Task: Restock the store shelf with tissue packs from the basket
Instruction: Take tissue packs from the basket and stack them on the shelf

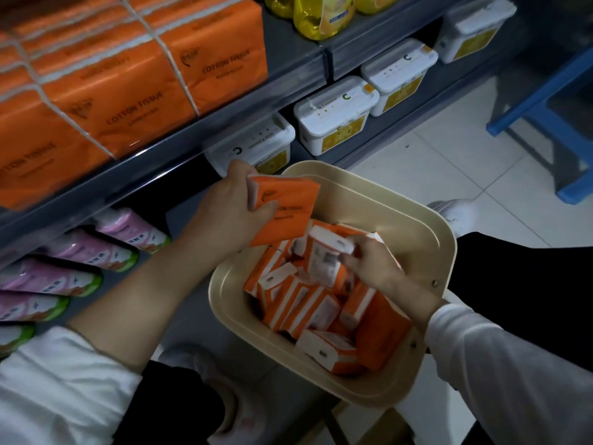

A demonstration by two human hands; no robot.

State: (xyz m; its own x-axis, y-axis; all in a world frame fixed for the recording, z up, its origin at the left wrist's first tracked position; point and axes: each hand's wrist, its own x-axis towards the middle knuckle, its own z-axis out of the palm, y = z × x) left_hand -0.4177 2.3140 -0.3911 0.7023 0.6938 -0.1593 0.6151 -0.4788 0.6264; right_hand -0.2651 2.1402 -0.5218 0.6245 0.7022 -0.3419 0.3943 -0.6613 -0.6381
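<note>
A beige plastic basket (378,203) in the middle holds several orange-and-white tissue packs (308,303). My left hand (231,207) grips one orange tissue pack (285,210) above the basket's far left rim, thumb on its front. My right hand (375,268) reaches into the basket and pinches another orange-and-white pack (327,255) by its end. On the grey shelf (224,123) at upper left stand rows of large orange tissue packs (122,75).
Pink wipe packs (80,252) lie on the lower shelf at left. White lidded boxes (337,117) line the shelf behind the basket. Yellow bottles (321,14) stand at top. A blue stool (545,117) is on the white tiled floor at right.
</note>
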